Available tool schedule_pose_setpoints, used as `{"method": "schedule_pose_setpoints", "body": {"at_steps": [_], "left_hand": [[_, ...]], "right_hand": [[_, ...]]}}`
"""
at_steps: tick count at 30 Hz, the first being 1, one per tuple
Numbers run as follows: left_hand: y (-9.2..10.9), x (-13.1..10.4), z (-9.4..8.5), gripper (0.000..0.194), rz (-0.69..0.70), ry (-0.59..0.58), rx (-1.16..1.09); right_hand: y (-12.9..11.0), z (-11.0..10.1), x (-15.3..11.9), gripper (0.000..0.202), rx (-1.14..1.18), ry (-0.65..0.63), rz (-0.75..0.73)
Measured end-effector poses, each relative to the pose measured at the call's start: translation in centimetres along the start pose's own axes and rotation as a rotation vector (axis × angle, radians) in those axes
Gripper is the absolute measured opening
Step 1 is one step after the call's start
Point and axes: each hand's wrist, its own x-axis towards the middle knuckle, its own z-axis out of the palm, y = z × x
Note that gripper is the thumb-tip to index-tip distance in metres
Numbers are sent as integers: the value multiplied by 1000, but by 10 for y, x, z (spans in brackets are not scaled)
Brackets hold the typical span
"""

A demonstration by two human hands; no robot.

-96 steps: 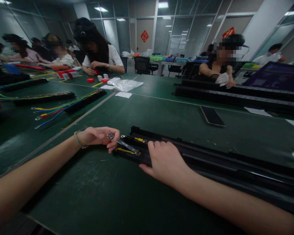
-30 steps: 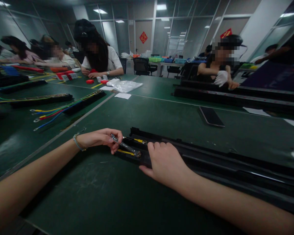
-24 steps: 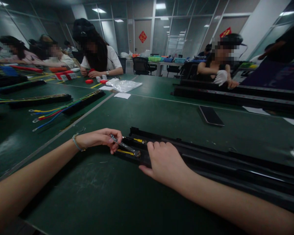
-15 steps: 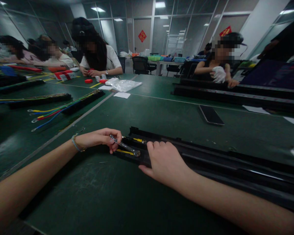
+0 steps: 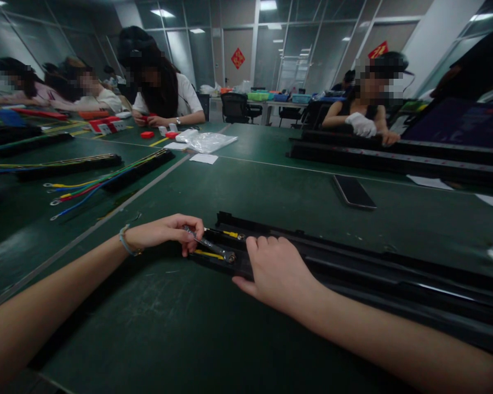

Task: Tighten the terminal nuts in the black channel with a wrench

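My left hand (image 5: 181,231) is closed around the handle of a metal wrench (image 5: 214,249). The wrench's far end sits on a nut (image 5: 230,256) inside a long black channel-shaped rail (image 5: 353,268). Two yellow wires lie in the rail's near-left end: one yellow wire (image 5: 207,255) runs beside the wrench, and the other yellow wire (image 5: 231,234) ends in a lug at a second fastener. Across the rail lies my right hand (image 5: 277,268), its fingers wrapped over the far wall and its thumb on the near side.
A phone (image 5: 354,191) lies beyond the rail. At left, black rails with coloured wires (image 5: 139,169) end in ring lugs. A plastic bag (image 5: 209,142) and white paper (image 5: 204,158) are farther back. Co-workers sit across the table; one with a white glove (image 5: 360,125) handles black rails (image 5: 394,156).
My hands, the wrench and the rail stay almost in place. Across the table, the co-worker's gloved hand has shifted slightly left along the black rails.
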Motion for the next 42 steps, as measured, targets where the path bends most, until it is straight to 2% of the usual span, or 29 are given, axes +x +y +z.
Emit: {"method": "schedule_pose_setpoints", "body": {"at_steps": [12,42], "left_hand": [[3,0,3,5,-34,36,64],[5,1,4,6,-17,48,138]], "right_hand": [[-1,3,0,50,-22,2,5],[0,3,0,49,-16,40,1]]}}
